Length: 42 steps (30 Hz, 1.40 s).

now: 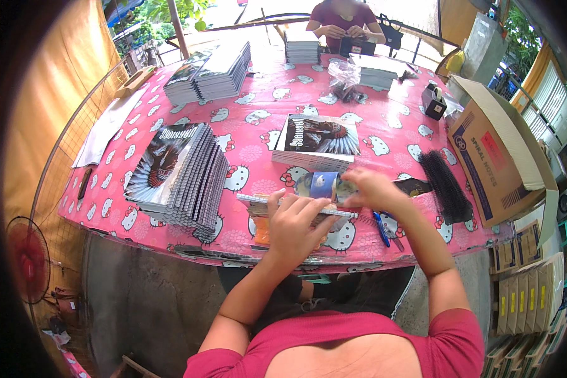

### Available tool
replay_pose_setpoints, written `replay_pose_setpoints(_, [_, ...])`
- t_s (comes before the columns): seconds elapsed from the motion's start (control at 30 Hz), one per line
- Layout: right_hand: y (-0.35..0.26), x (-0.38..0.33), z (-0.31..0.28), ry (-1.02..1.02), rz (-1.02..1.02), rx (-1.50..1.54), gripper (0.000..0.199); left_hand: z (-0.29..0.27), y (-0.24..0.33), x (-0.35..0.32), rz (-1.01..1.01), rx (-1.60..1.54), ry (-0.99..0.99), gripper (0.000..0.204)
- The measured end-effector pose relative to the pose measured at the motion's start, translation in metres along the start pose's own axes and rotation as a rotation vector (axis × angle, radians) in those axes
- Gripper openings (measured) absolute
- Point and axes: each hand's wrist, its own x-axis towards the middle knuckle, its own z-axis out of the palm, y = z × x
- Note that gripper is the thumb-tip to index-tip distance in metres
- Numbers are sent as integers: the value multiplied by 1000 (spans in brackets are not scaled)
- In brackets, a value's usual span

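My left hand (293, 220) is closed over a small stack of notebook pages (337, 210), its fingers over the top edge and an orange cover part showing beneath. Just beyond it lies a curved blue piece with a printed picture (322, 185); its exact kind is unclear. My right hand (365, 187) is at the right end of this piece, fingers curled, and what they pinch is hidden. Farther off sits a short pile of notebooks with a dark feathered-headdress cover (315, 137). To the left stands a taller pile of spiral notebooks (176, 173).
Black plastic spirals (446, 188) lie to the right, beside an open cardboard box (501, 160). Blue pens (381, 229) rest near the table edge. A tape dispenser (433, 101), a clear bag (344, 79) and more notebook stacks (223, 79) are farther back. Another person (345, 28) sits opposite.
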Motion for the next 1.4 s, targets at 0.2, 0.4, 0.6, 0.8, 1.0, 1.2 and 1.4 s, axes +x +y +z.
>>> replay_pose_setpoints(0.2, [12,-3,42,77,220,7,38,-1,-1,3,25,30,47,29])
replay_pose_setpoints(0.4, [7,-36,-9,95,-135,1777,49,0,-4,4,31,-5,46,24])
replay_pose_setpoints(0.6, [12,-26,-30,111,201,903,44,-1,-3,5,-45,-55,1,28])
replay_pose_setpoints(0.8, [-2,-20,-31,127,268,1272,39,-19,-14,1,-111,130,-93,40])
replay_pose_setpoints(1.0, [-5,1,-12,150,37,950,44,-31,-28,0,-222,66,19,30])
replay_pose_setpoints(1.2, [-10,28,-12,55,158,319,52,-38,-33,2,-224,-25,19,32])
replay_pose_setpoints(1.4, [-27,43,-11,128,117,629,33,-40,-45,-1,-219,48,179,37])
